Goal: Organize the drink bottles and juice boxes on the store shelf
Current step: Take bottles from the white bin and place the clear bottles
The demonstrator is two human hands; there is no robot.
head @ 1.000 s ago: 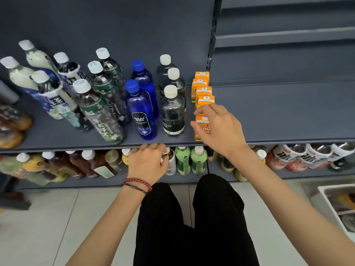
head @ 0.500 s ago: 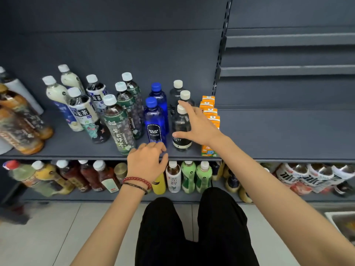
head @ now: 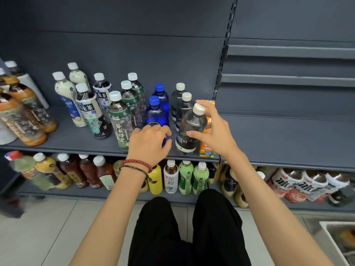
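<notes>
So the right hand (head: 215,133) has the front soda bottle (head: 189,131), the clear one with the black label. The thumb is on the body just above the label and the fingers arch up around its white cap (head: 199,109). The bottle is tipped, cap leaning right, and its base is down near the front edge of the shelf (head: 278,141). Can't really tell if the base is touching the shelf or just off it.

Two more soda bottles (head: 184,106) of the same kind stand upright right behind it. The orange juice boxes (head: 206,150) run in a row from the front edge toward the back, just to its right, mostly hidden behind that hand.

The left hand (head: 149,144) is curled around the lower part of the front blue bottle (head: 155,114), with blue showing between thumb and fingers. That bottle stands upright near the front edge, with a second blue bottle (head: 161,95) behind it. There are two bracelets (head: 137,163) on that wrist.

Further left on the same shelf are the green-label tea bottles (head: 120,120), then other white-capped ones. The lower shelf (head: 124,194) has its own row of mixed bottles.
</notes>
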